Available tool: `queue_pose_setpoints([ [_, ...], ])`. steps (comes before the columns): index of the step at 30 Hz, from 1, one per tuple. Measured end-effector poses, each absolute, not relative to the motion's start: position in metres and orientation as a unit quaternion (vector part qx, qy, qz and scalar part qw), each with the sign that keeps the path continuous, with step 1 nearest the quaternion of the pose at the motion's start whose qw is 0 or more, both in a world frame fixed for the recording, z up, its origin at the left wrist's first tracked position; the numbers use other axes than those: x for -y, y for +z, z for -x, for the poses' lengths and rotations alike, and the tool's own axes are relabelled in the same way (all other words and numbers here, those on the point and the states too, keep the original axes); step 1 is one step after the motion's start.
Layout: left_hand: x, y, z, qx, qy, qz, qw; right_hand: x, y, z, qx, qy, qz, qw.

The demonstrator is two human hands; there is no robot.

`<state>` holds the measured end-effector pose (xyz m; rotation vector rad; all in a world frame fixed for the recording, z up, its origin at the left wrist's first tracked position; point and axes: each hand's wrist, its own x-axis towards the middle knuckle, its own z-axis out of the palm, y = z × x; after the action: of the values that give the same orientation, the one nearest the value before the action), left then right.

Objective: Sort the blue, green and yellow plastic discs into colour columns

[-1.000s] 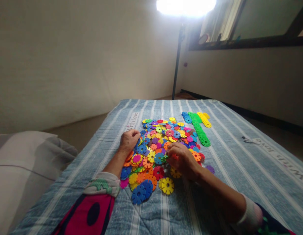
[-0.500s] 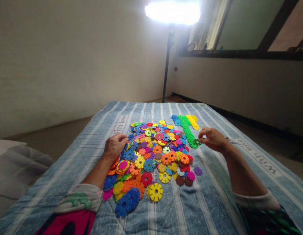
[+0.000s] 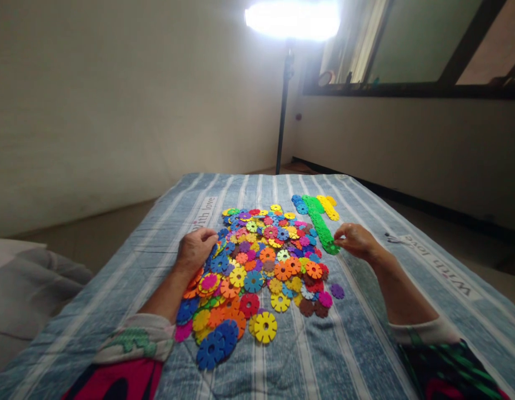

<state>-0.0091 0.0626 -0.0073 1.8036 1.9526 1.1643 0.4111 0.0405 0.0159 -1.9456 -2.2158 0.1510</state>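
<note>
A striped blue bedspread (image 3: 365,344) is spread over the bed, and a big loose pile of coloured gear-shaped discs (image 3: 257,261) is scattered across the middle of it; a bright lamp on a stand (image 3: 282,100) is seen at the far end, kinda blowing out the top of the view.

At the far right edge of the pile, a green row of joined discs (image 3: 319,225) is laid out flat; its long axis is run away from the person and slightly leftward, with a short blue bit (image 3: 299,204) and a yellow bit (image 3: 329,206) set beside its far end.

The near end of that green row is met by the right hand (image 3: 355,240), which is placed just to the right of it; so the row is stretched away and to the left of the hand, and the right hand is clearly the nearer one. Its fingers are pinched narrow at the last green disc (image 3: 333,248); whether the disc is actually gripped or only touched can't be told.

The left hand (image 3: 195,248) is rested on the pile's left edge, fingers curled loosely over the discs; nothing is seen held in it.
</note>
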Motion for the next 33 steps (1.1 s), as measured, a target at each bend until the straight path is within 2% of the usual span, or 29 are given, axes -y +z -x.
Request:
queue_pose_setpoints([
  [11, -0.063, -0.008, 0.009, -0.664, 0.406, -0.618, 0.114, -0.036, 0.019, -0.414, 0.744, 0.063, 0.656, 0.108],
  [20, -0.062, -0.008, 0.01, -0.658, 0.403, -0.627, 0.11, -0.027, 0.034, -0.401, 0.742, 0.057, 0.666, 0.043],
  [24, -0.061, -0.01, 0.009, -0.658, 0.411, -0.62, 0.118, -0.022, 0.033, -0.384, 0.755, 0.035, 0.651, 0.069],
  [28, -0.059, -0.011, 0.008, -0.655, 0.412, -0.621, 0.127, -0.01, 0.028, -0.345, 0.81, 0.001, 0.575, 0.115],
  [33, -0.057, -0.012, 0.007, -0.657, 0.415, -0.617, 0.122, 0.021, 0.024, -0.28, 0.901, -0.01, 0.399, 0.173],
])
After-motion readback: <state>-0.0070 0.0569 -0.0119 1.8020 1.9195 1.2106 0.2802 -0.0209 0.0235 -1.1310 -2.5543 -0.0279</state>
